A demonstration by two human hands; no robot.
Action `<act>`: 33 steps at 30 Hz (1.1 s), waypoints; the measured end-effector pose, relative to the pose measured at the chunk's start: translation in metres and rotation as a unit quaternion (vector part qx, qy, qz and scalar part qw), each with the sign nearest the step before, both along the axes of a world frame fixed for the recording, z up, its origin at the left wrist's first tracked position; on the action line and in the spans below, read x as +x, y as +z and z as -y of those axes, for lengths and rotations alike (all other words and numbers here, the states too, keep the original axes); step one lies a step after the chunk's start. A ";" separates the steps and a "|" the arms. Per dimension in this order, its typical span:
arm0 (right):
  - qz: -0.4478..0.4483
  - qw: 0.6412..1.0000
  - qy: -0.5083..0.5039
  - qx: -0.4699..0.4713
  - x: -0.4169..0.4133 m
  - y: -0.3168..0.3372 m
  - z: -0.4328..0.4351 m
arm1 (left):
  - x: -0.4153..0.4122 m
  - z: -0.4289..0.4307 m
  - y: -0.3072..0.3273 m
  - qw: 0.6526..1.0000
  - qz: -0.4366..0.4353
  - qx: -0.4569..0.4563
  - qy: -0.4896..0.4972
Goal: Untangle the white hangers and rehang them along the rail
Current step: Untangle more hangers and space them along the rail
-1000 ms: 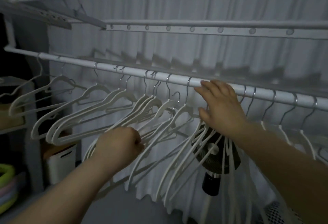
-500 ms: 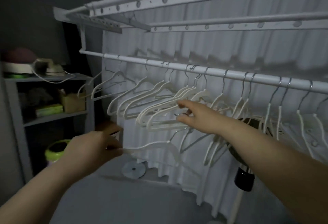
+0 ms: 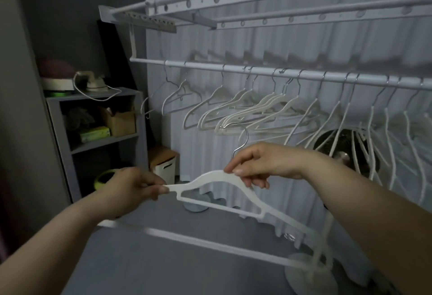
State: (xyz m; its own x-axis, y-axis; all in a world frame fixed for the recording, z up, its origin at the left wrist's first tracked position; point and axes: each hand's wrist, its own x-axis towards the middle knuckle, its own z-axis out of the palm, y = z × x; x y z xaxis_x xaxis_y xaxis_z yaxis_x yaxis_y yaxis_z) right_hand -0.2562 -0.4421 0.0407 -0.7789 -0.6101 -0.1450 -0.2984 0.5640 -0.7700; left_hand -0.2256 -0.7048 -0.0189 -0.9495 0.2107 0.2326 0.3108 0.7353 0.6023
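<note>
The slim white plastic hanger with a silver wire hook (image 3: pixel 203 177) is sitting free below the white metal rail (image 3: pixel 205 66), not touching it. The left hand (image 3: pixel 133 191) is gripping its left tip, and the right hand (image 3: pixel 264 166) is pinching its neck, covering the hook's base. Its lower right end is blurring out.

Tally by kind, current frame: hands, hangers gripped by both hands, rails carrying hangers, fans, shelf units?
hands: 2, left hand and right hand
white hanger gripped by both: 1
rail carrying hangers: 1
fan: 1
shelf unit: 1
total: 6
</note>
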 end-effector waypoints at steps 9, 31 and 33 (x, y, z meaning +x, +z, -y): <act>-0.053 0.996 -0.064 0.016 0.040 -0.004 0.007 | 0.010 0.001 -0.006 0.994 0.043 0.056 -0.081; -0.061 0.976 -0.199 -0.056 0.042 -0.006 0.013 | 0.040 -0.094 0.023 0.981 0.107 0.056 -0.149; -0.066 0.975 -0.205 -0.059 0.035 -0.007 0.009 | 0.032 -0.100 0.021 0.986 0.095 0.046 -0.132</act>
State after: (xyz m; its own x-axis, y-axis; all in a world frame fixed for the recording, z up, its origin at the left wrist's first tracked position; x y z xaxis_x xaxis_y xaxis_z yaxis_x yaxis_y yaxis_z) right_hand -0.2213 -0.4514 0.0339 -0.9680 -0.2498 0.0245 -0.1667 0.5671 -0.8066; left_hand -0.1941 -0.6051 0.0025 -0.8924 0.4429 0.0862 0.3596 0.5829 0.7287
